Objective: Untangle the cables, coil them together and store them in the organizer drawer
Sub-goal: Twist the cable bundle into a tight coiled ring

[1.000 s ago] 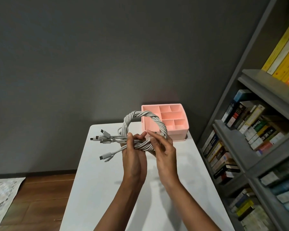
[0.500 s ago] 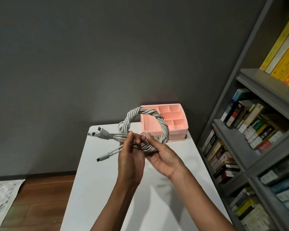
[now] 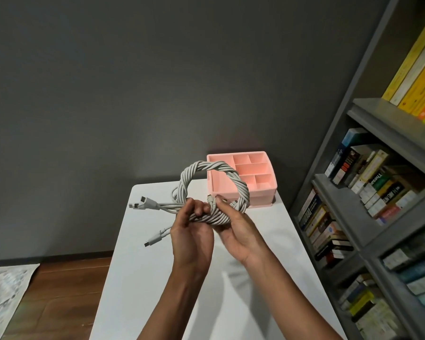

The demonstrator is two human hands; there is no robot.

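A coil of grey-white cables (image 3: 241, 186), twisted together into a ring, is held up above the white table (image 3: 142, 266). My left hand (image 3: 192, 234) grips the bottom of the ring from the left. My right hand (image 3: 241, 231) cups the same part from below, its thumb pinching a strand on top. Several connector ends (image 3: 142, 202) stick out to the left, and one more connector (image 3: 152, 241) hangs lower. Behind the coil the pink organizer (image 3: 268, 190) stands at the table's far end, its top compartments open to view and its drawer front shut.
A grey bookshelf (image 3: 368, 217) full of books runs along the table's right side. A dark grey wall stands behind. Wooden floor and a patterned mat (image 3: 3, 295) lie at the lower left.
My right hand has turned palm up and slid under the coil. The coil has tilted a little, and the loose connector ends have swung slightly left.
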